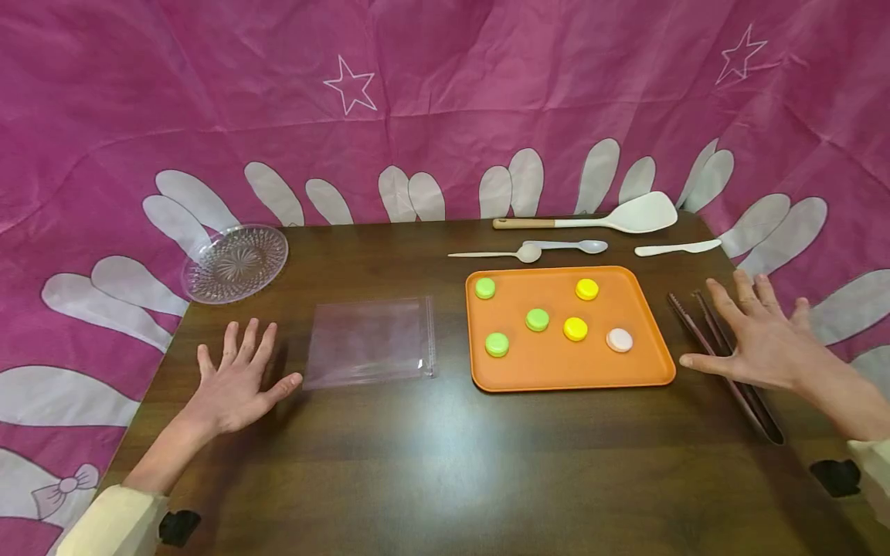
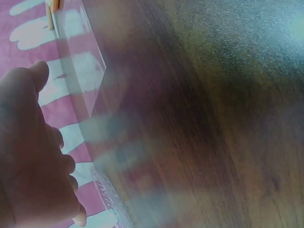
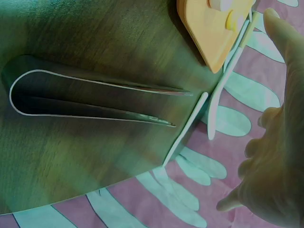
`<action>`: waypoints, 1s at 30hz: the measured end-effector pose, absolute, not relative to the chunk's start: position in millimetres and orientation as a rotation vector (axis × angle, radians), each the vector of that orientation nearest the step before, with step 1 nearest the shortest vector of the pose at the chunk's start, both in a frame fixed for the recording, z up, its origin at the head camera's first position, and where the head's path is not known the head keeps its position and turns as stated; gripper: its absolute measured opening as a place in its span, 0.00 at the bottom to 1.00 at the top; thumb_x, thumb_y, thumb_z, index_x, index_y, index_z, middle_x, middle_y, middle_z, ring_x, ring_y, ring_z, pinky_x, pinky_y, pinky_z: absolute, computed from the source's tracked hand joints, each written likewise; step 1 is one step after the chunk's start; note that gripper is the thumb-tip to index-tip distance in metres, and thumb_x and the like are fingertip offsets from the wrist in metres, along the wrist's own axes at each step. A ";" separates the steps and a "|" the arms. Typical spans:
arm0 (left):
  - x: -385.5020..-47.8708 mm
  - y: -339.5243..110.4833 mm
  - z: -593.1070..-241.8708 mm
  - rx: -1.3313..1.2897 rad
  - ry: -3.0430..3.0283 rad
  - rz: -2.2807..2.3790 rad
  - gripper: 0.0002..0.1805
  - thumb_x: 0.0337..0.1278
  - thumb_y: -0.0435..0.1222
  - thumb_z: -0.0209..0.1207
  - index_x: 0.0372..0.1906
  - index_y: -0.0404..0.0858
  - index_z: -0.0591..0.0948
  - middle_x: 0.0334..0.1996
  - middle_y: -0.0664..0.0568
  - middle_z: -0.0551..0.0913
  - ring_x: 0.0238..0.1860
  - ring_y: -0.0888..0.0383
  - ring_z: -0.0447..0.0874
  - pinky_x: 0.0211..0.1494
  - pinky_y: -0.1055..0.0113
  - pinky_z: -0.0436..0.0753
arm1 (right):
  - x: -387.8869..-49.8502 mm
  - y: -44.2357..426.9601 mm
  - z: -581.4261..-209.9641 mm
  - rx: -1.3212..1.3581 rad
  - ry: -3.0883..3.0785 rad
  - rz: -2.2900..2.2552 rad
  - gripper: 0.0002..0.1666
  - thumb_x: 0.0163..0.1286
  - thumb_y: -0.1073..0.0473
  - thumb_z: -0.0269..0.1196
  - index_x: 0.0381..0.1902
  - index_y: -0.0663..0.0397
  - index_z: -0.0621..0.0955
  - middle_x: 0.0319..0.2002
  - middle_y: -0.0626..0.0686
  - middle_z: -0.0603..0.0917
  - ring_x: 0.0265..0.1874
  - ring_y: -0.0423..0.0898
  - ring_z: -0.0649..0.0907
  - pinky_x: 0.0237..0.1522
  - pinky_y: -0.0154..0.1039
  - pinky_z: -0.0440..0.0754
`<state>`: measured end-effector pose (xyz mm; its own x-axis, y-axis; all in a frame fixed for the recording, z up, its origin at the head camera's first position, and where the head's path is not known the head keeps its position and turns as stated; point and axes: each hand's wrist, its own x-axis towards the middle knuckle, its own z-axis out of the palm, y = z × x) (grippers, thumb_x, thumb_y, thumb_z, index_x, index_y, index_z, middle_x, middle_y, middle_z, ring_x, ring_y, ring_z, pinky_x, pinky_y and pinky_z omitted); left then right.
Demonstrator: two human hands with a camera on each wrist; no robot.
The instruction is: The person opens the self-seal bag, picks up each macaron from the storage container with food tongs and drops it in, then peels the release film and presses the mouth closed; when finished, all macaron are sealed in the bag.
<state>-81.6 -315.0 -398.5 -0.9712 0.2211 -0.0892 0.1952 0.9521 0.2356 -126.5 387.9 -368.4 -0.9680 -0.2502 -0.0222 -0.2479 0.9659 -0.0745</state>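
My left hand [image 1: 236, 386] is spread with straight fingers above the table's left part, holding nothing. Just right of it lies a clear plastic bag [image 1: 371, 341], flat on the wood. Over on the right, my right hand [image 1: 768, 340] is also spread and holds nothing; it hovers above metal tongs [image 1: 754, 409], which lie with their arms apart. The right wrist view shows the tongs [image 3: 95, 116] separate from the hand. Between the hands, an orange tray [image 1: 556, 371] carries several macarons: green [image 1: 538, 320], yellow [image 1: 575, 329] and one pale pink [image 1: 619, 340].
A clear patterned plate [image 1: 239, 262] sits at the back left corner. Behind the tray lie a white spatula [image 1: 643, 214] with a wooden handle, a beige spoon [image 1: 528, 253], a white spoon [image 1: 591, 246] and a white knife [image 1: 677, 248]. A pink curtain [image 1: 445, 93] hangs behind the table.
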 end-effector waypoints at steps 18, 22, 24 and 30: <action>-140.8 -245.8 -420.6 0.583 2.817 0.550 0.42 0.69 0.49 0.59 0.77 0.33 0.57 0.76 0.29 0.48 0.75 0.27 0.38 0.65 0.23 0.42 | -156.6 196.9 -366.3 -1.291 3.011 -0.452 0.38 0.61 0.52 0.73 0.63 0.69 0.76 0.61 0.65 0.79 0.63 0.63 0.75 0.62 0.68 0.67; -152.3 -239.3 -432.8 0.631 2.774 0.523 0.43 0.68 0.51 0.59 0.78 0.36 0.57 0.77 0.32 0.47 0.76 0.30 0.38 0.68 0.26 0.39 | -169.5 125.8 -375.3 -1.353 2.848 -0.271 0.36 0.68 0.48 0.68 0.65 0.66 0.75 0.64 0.62 0.77 0.66 0.59 0.73 0.64 0.62 0.68; -154.7 -237.1 -436.3 0.655 2.776 0.514 0.43 0.67 0.52 0.59 0.78 0.37 0.57 0.77 0.32 0.48 0.76 0.30 0.39 0.68 0.27 0.38 | -177.5 98.2 -382.0 -1.354 2.806 -0.146 0.35 0.69 0.46 0.66 0.65 0.63 0.76 0.66 0.60 0.76 0.68 0.58 0.71 0.65 0.61 0.67; -156.8 -231.9 -440.9 0.663 2.806 0.509 0.43 0.66 0.53 0.59 0.78 0.39 0.58 0.78 0.34 0.49 0.76 0.31 0.39 0.68 0.27 0.37 | -198.0 49.0 -401.5 -1.277 2.750 0.038 0.35 0.66 0.39 0.67 0.61 0.57 0.80 0.64 0.56 0.78 0.69 0.56 0.70 0.68 0.62 0.63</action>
<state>-156.8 -231.9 -440.9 -0.8760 0.4657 -0.1252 0.3921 0.8389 0.3775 -198.0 49.0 -401.5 -0.6404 -0.7602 -0.1098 -0.7629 0.6461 -0.0236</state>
